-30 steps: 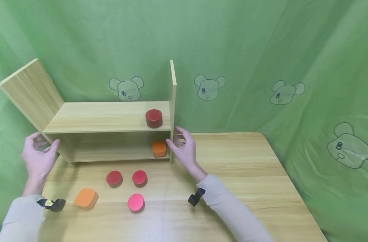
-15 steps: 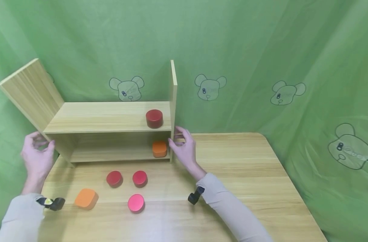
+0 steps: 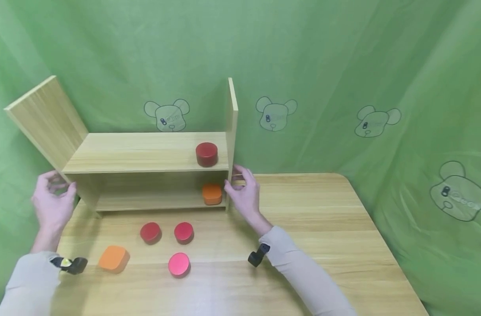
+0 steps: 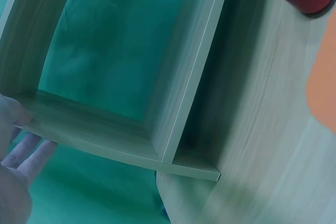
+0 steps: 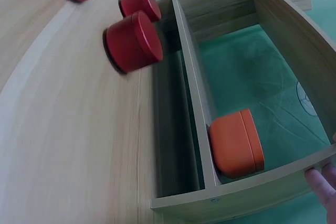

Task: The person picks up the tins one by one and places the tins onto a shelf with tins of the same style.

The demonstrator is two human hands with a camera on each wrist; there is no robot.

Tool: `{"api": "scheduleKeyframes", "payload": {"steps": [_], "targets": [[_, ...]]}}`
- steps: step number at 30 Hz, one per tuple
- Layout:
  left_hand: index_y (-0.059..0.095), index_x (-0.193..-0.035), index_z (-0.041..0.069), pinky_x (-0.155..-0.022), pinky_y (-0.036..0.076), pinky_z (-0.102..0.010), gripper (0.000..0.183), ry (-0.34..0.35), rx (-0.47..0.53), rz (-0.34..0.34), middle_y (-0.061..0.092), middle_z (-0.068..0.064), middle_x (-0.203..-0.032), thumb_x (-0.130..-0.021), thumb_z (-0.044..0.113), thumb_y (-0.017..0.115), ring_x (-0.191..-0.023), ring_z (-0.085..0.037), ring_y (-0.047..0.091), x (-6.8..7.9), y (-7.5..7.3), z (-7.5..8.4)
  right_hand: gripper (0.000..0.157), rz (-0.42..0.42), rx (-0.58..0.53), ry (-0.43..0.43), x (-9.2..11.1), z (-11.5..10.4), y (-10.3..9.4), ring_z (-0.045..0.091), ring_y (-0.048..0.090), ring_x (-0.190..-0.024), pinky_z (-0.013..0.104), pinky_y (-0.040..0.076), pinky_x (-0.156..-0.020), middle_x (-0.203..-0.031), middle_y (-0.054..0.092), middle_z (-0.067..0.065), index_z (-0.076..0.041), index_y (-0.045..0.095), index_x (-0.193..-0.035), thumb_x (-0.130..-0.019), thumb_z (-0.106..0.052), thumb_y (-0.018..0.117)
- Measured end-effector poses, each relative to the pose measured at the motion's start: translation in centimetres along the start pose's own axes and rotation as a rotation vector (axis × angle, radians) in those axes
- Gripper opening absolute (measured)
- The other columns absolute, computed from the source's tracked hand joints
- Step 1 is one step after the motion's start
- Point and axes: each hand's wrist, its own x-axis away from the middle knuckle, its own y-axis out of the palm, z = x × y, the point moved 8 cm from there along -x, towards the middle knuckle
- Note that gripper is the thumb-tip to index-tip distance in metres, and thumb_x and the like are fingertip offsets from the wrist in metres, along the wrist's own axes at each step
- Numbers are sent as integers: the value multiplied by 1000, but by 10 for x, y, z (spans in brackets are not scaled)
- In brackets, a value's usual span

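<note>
A light wooden two-tier shelf [image 3: 145, 152] stands at the table's back left, its side panels rising above the upper board. My left hand [image 3: 54, 199] grips the left panel, thumb at the front edge and fingers outside. On the opposite side, my right hand [image 3: 245, 194] holds the right panel, thumb at its front edge and fingers around the outer face. A dark red round tin [image 3: 206, 154] sits at the upper board's right end. Below it, an orange rounded-square tin [image 5: 235, 144] stands in the lower compartment beside the right panel.
Before the shelf, the wooden table [image 3: 315, 245] bears red round tins [image 3: 150, 232] [image 3: 183, 232], a pinkish-red round tin [image 3: 179, 264] and an orange rounded-square tin [image 3: 113, 258]. A green curtain [image 3: 327, 57] with bear-head prints hangs behind and at the sides.
The shelf has shifted slightly to the right with the two tins on it, and both hands have moved along with it. My left thumb has come in closer to the left panel.
</note>
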Motion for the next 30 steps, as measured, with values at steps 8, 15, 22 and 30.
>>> {"api": "scheduleKeyframes", "payload": {"steps": [8, 15, 22, 30], "targets": [[49, -149, 14, -83, 46, 4, 52, -10, -7, -36, 49, 34, -109, -100, 7, 65, -100, 13, 50, 6, 11, 5, 52, 11, 21, 22, -1, 6, -14, 39, 73, -105, 28, 67, -77, -123, 70, 23, 3, 63, -137, -86, 5, 75], [49, -149, 11, -81, 49, 3, 52, 3, 3, -59, 50, 31, -112, -100, 6, 65, -99, 13, 51, 12, 20, 6, 52, 20, 28, 36, 1, 10, -28, 40, 72, -106, 30, 67, -77, -124, 69, 22, 3, 63, -136, -86, 5, 75], [51, -145, 7, -80, 49, 3, 50, 88, 36, -54, 50, 32, -109, -97, 1, 65, -96, 14, 53, 21, 28, 17, 51, 36, 26, 31, 2, 11, -43, 39, 72, -103, 35, 68, -77, -123, 70, 24, 5, 62, -135, -85, 6, 75], [53, -141, 4, -79, 51, 2, 47, 147, 69, -56, 51, 33, -107, -96, -2, 66, -94, 16, 56, 29, 39, 26, 52, 47, 25, 37, 4, 14, -59, 41, 71, -103, 18, 64, -75, -123, 70, 26, 7, 61, -135, -84, 7, 76]]}}
